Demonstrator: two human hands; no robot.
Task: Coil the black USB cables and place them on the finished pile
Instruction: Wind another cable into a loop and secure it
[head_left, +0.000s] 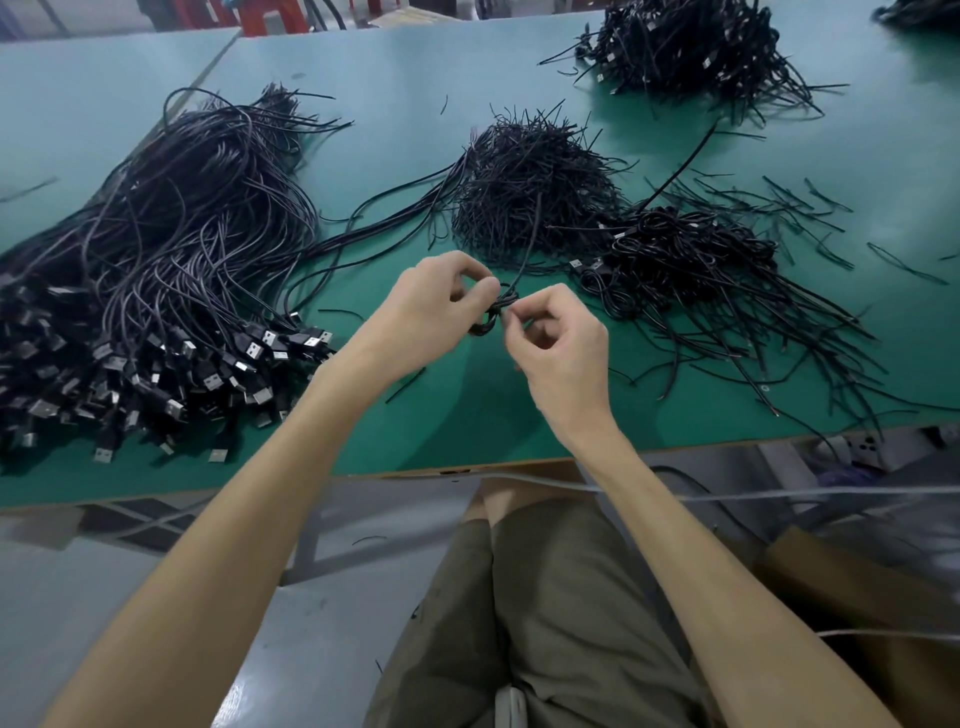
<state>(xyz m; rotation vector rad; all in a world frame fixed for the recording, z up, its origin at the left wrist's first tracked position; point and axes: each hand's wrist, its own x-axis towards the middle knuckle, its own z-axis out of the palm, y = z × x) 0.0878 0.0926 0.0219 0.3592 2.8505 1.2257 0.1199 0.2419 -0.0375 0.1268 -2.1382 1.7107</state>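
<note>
Just below the middle of the frame, the left hand (441, 306) and the right hand (563, 353) meet above the green worktop (519, 421). Between them is a small coiled black USB cable (492, 316). The left hand's fingers (480, 287) are curled and pinch the coil from the left. The right hand's fingers (515, 326) are curled and pinch it from the right. One loose end of the cable runs upward from the coil.

A large heap of uncoiled cables (171, 234) fills the left of the frame, its USB plugs (208, 374) bunched at the lower left. A mound of short black ties (530, 182) lies above the hands. The finished pile (685, 254) of coiled cables lies right of centre, and another pile (691, 47) sits at the upper right.
</note>
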